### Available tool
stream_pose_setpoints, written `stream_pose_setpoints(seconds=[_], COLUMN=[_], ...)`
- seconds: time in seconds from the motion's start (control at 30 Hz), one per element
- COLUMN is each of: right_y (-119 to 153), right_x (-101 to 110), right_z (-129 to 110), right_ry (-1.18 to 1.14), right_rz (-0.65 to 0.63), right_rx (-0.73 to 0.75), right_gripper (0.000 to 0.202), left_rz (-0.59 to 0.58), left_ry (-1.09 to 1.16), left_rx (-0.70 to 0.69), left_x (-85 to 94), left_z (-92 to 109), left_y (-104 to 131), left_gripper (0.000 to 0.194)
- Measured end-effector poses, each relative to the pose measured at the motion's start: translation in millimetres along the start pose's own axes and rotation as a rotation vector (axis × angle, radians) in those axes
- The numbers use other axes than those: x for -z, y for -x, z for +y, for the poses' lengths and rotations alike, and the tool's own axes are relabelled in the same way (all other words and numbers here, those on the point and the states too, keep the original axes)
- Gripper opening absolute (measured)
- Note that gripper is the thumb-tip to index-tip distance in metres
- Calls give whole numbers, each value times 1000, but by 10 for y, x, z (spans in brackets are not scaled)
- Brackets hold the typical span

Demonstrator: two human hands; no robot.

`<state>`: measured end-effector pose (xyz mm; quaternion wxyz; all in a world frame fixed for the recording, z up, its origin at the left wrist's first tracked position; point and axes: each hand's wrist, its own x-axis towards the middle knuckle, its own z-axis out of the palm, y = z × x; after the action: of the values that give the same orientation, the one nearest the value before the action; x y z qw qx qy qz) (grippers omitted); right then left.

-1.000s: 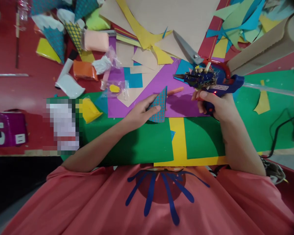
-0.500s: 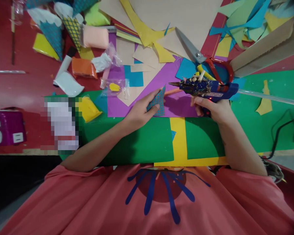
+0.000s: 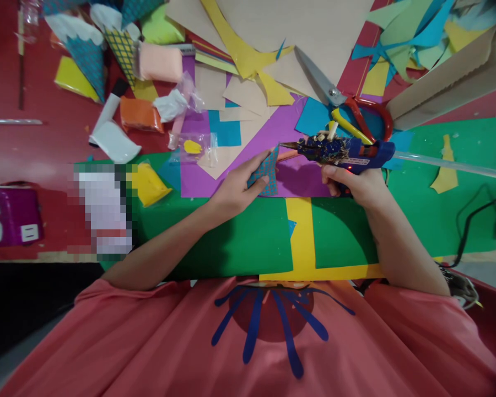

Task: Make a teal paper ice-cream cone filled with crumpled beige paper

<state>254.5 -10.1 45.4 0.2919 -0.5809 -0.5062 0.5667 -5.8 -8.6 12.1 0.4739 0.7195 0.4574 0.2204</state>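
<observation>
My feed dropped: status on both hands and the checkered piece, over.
Left hand holds blue checkered piece. Right hand grips glue gun, nozzle at piece's upper corner, contact unclear. Red-handled scissors lie close beyond gun.

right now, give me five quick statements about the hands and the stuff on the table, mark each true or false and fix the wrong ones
1. The right hand grips a blue glue gun. True.
2. The glue gun's nozzle points away from the blue gridded piece. False: it points toward that piece's upper tip.
3. The left hand holds the blue gridded piece. True.
4. The scissors have red handles. True.
5. The orange packet lies to the right of the scissors. False: it lies to their left.
</observation>
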Motion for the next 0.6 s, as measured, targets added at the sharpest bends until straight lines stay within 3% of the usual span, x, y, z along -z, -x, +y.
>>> stream_pose_setpoints(seconds=[0.6], right_y=[6], right_x=[-14], right_z=[-5], right_ry=[4], right_rz=[6], right_rx=[10], right_gripper=[40], left_rz=[6], left_ry=[4], left_rx=[-4], left_x=[13], left_z=[14], left_y=[-1], left_gripper=[61])
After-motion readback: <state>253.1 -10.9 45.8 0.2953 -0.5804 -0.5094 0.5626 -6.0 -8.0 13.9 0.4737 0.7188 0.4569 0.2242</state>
